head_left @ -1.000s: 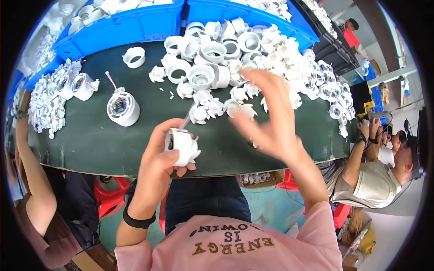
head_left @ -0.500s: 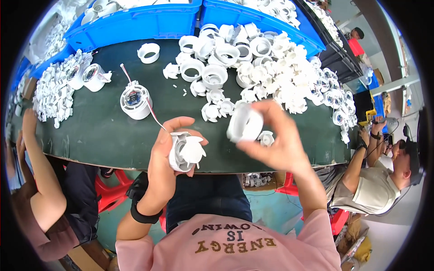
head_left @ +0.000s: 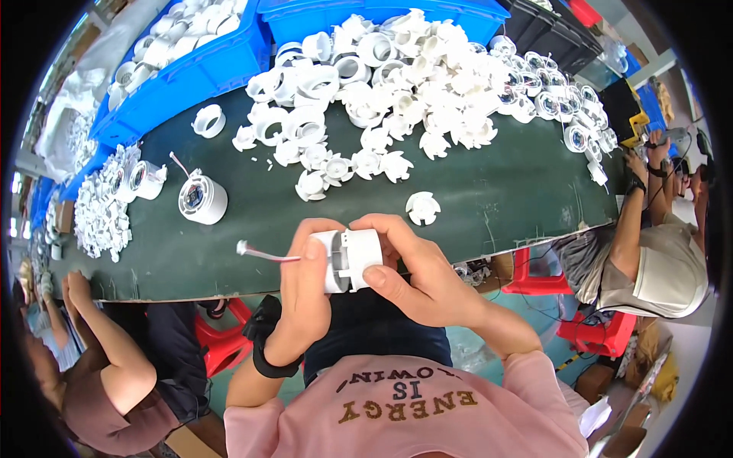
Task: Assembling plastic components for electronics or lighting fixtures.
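Observation:
My left hand (head_left: 305,282) grips a white plastic housing (head_left: 330,263), from which a thin cable with a small white plug (head_left: 243,248) sticks out to the left. Against the housing's open side, my right hand (head_left: 408,275) holds a white plastic ring (head_left: 365,259). The two parts lie on their sides, end to end, with a narrow gap showing between them. Both hands are just over the table's near edge. A white petal-shaped part (head_left: 422,208) lies alone beyond my right hand. Farther left stands a round white unit (head_left: 202,198) with a cable.
White rings and petal-shaped parts form a large pile (head_left: 366,99) at the back, with clear-lensed pieces (head_left: 561,99) on its right. Blue bins (head_left: 191,72) line the far edge. Small white parts (head_left: 107,206) are heaped left. People sit on both sides near red stools (head_left: 221,336).
My right hand has brought the ring left against the housing in my left hand. The housing has turned, so its petal-shaped insert no longer shows. The whole view has shifted.

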A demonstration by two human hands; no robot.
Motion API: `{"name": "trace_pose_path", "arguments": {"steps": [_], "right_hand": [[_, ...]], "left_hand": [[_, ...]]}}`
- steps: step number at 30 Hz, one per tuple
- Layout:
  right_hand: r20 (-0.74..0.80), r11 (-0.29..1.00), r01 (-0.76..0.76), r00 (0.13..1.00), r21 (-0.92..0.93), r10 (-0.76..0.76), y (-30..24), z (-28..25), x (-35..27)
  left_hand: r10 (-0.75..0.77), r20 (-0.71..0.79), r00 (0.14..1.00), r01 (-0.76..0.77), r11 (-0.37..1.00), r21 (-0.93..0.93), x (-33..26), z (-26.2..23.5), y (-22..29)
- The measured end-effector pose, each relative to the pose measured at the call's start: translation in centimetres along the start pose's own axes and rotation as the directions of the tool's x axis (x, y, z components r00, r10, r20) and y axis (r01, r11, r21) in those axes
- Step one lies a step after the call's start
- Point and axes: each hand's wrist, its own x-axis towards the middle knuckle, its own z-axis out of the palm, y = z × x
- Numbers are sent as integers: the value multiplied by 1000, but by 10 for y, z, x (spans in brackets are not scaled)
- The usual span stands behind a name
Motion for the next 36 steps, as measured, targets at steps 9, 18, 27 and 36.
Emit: {"name": "trace_pose_path", "arguments": {"steps": [9,18,27,36], "right_hand": [[-128,999,-7,992,-51,1,7,4,-20],[-239,932,231,923,-280,-301,15,7,-29],[-251,981,132,954,-143,-165,14,2,-2],[-438,785,240,898,572,44,4,11,9]], "left_hand": [[411,47,910,-411,884,224,4,16,2],[440,90,894,-446,847,289,0,25,0],[434,98,895,-445,875,188,30,23,21],[301,476,827,-347,938,10,40,-2,68]]}}
